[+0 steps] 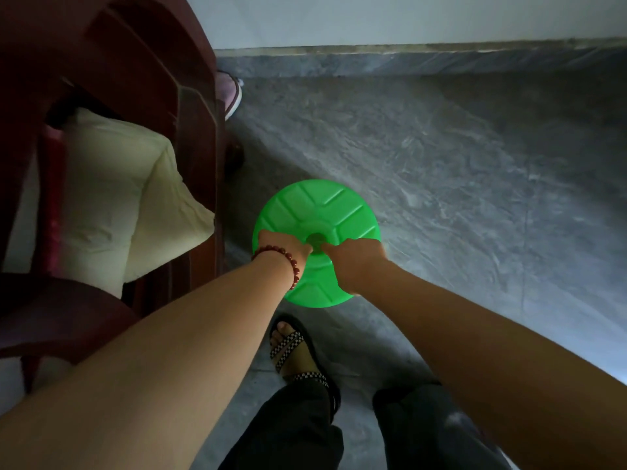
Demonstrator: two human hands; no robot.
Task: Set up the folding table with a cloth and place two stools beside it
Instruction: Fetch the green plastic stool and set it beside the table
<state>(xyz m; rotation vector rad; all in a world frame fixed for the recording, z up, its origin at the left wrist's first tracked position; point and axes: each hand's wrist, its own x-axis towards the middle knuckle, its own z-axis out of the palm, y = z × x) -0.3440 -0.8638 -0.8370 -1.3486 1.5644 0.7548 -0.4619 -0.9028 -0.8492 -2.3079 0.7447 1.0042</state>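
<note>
— What takes up most of the view?

— A grey stone floor (475,198), spread under and to the right of the green stool (315,205) (only its round ribbed seat shows, seen from straight above).

— And left of the stool?

— A dark red plastic chair (142,62), standing just beside it. A folded cream cloth (112,184) lies on the chair's seat, well apart from the stool.

— Where exactly is the stool?

— Right in front of the person, between the chair and the open floor. I cannot tell whether its feet touch the floor.

— The hands?

— Both are on the near half of the seat. The left hand (283,247) is curled, its fingers hooked at the centre hole (315,239); the right hand (358,262) is bunched, holding the seat with a fingertip at the same hole.

— Anything smaller?

— A foot in a checkered sandal (291,347) just below the stool, a pale shoe (233,93) beyond it by the chair, and a red bead bracelet (293,262) on the left wrist.
</note>
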